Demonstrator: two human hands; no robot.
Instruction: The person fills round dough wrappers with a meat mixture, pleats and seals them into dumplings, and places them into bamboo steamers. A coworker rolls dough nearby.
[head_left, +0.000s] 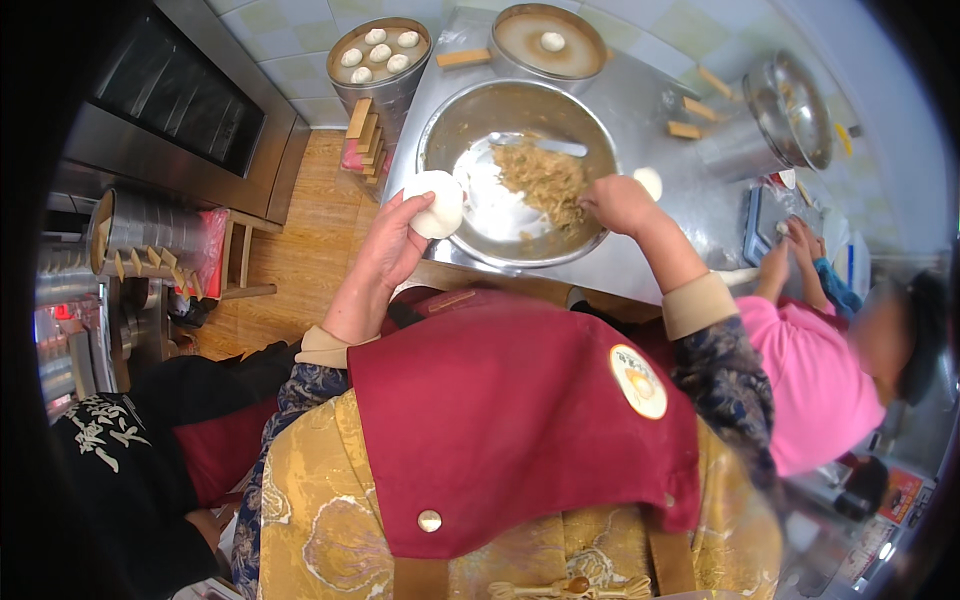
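Observation:
My left hand (394, 240) holds a flat round dough wrapper (435, 205) by its edge, over the near left rim of a large steel bowl (517, 262). In the bowl, a mound of minced filling (544, 180) lies towards the right, with a flat metal spatula (540, 143) resting at its far side. My right hand (619, 204) reaches over the bowl's right rim, fingertips down at the filling's edge; whether they grip anything is hidden. Just beyond this hand, another round dough wrapper (648, 183) lies on the steel table (630, 270).
Behind the bowl stands a steamer (549, 56) with one bun (553, 41); a steamer stack (380, 67) with several buns stands left. Stacked steel pans (787, 112) and a blue-edged scale (757, 225) are at right. A person in pink (802, 382) works there; another in black (142, 465) is at left.

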